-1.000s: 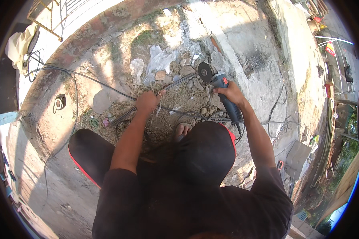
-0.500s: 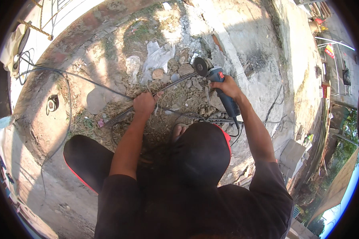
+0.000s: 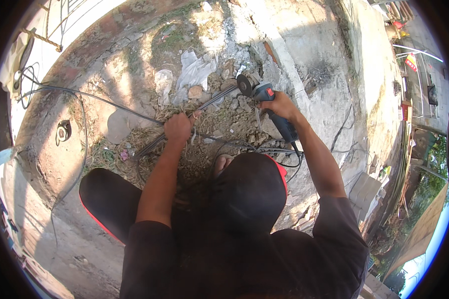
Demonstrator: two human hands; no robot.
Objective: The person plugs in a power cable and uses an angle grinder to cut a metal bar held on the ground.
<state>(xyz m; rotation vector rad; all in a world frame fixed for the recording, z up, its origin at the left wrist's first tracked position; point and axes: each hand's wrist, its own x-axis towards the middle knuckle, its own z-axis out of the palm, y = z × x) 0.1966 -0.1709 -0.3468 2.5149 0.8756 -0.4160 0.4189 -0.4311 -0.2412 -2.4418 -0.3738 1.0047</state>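
My right hand (image 3: pixel 280 105) is closed around an angle grinder (image 3: pixel 284 128), blue-grey with a red button. Its dark cutting disc (image 3: pixel 244 86) stands at the far end of a bundle of thin metal rods (image 3: pixel 217 98); I cannot tell whether it touches them. Fingers wrapped round the rods, my left hand (image 3: pixel 178 127) holds them at mid-length. From there they slant from near left to far right, low over the dirt. The grinder's cord runs from its rear end toward the loose cables near my right knee.
White plastic sheeting (image 3: pixel 197 70) and stones (image 3: pixel 195 92) lie beyond the rods. A black cable (image 3: pixel 110 103) crosses the ground on the left, near a small round metal object (image 3: pixel 63 131). Grey blocks (image 3: pixel 366 191) sit at right. A concrete strip (image 3: pixel 284 55) runs away from me.
The grinder and my right hand have shifted slightly left. The disc is now a little left of and lower than before. My left hand has moved slightly left, still holding the rods.
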